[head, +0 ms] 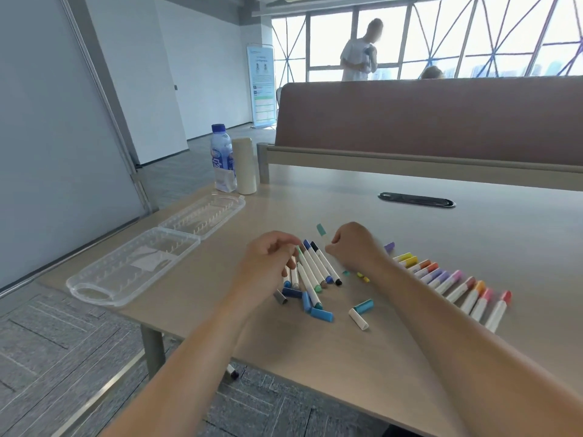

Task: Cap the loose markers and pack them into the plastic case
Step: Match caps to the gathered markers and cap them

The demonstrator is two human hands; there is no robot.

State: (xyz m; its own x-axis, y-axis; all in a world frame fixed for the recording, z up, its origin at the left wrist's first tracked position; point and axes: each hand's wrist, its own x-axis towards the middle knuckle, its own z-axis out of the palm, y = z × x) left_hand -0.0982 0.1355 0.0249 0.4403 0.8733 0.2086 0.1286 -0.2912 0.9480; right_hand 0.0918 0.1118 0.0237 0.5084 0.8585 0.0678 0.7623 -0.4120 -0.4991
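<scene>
My left hand [268, 263] curls its fingers round a light-green marker [307, 268] near its tip, above a cluster of white-barrelled markers [321, 266] with blue and black ends. My right hand [353, 244] hovers just right of the cluster, with curled fingers and nothing showing between them. Loose caps lie around: blue ones [321, 314], a grey one [280, 297], a teal one [364, 305] and another teal one [321, 229] beyond the hands. A row of capped markers [441, 275] lies at the right. The clear plastic case [135, 266] lies open and empty at the left.
A water bottle [222, 159] and a cream tumbler [244, 165] stand behind the case's lid [205, 216]. A black cable slot [416, 200] sits in the table's far middle. A brown divider [441, 121] runs along the back edge. One marker [232, 372] lies on the floor.
</scene>
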